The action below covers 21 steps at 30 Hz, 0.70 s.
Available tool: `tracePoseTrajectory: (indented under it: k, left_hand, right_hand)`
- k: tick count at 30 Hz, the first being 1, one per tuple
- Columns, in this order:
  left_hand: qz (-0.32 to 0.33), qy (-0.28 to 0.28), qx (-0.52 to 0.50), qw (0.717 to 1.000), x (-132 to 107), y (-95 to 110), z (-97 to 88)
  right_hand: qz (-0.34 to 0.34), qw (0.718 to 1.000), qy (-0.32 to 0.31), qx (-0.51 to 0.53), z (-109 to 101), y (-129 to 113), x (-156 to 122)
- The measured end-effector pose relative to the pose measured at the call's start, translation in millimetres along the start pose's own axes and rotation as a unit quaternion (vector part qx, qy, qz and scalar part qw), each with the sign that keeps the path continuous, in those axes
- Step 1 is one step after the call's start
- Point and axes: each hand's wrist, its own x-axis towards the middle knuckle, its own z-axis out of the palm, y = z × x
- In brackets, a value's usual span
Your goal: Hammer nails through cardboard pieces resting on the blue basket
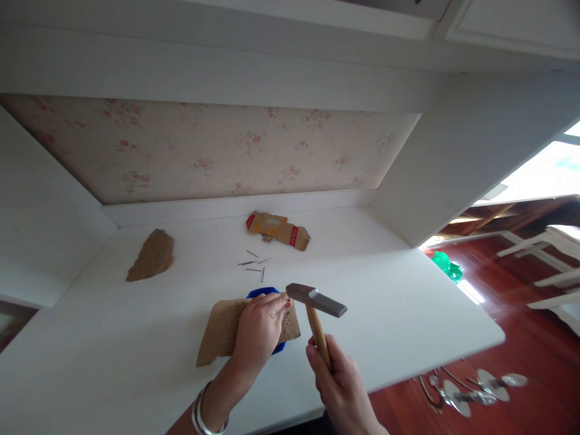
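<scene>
My left hand (259, 329) lies over a piece of brown cardboard (220, 326) dotted with small holes. Its thumb and fingers are pinched together at the cardboard's right part; whatever is between them is too small or hidden to make out. Beneath the cardboard, a blue container (263, 291) shows at the back and front edges. My right hand (339, 383) is wrapped round the wooden handle of a hammer (317, 299). The grey hammer head is right by my left fingertips; I cannot tell whether it touches anything. Several loose nails (254, 270) lie behind the container.
A torn cardboard piece with red bands (278, 231) lies at the back of the white tabletop (371, 290). Another brown cardboard scrap (151, 255) is at the left. White panels stand either side, with a shelf overhead. A lamp with glass parts (471, 389) is beyond the right edge.
</scene>
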Motion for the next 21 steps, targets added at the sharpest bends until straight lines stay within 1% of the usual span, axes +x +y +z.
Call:
tracePoseTrajectory:
  k: [3, 6, 9, 13, 16, 21]
  left_hand:
    - [-0.007, -0.01, 0.001, 1.0, 0.4, 0.3, 0.0]
    - [-0.007, -0.003, -0.022, 1.0, 0.4, -0.1, 0.9]
    - [-0.008, 0.0, -0.03, 1.0, -0.1, -0.1, 0.8]
    - [-0.008, -0.006, -0.016, 1.0, -0.6, 0.0, 0.1]
    - [-0.002, -0.003, -0.031, 1.0, -0.1, -1.7, 1.3]
    - [-0.004, -0.011, -0.013, 1.0, 1.6, -0.6, -0.5]
  right_hand:
    - [0.0, 1.0, -0.001, -0.002, 0.7, 0.7, -0.8]
    - [0.006, 1.0, 0.019, 0.003, 0.9, -0.2, -1.9]
    - [-0.002, 0.999, 0.033, -0.003, 0.9, 0.6, -1.8]
    - [0.004, 1.0, 0.019, 0.0, 2.1, 5.7, -1.1]
    - [0.009, 1.0, 0.025, 0.008, 2.4, 7.4, -1.0]
    - [-0.012, 1.0, 0.017, -0.019, 1.8, 4.4, -0.3]
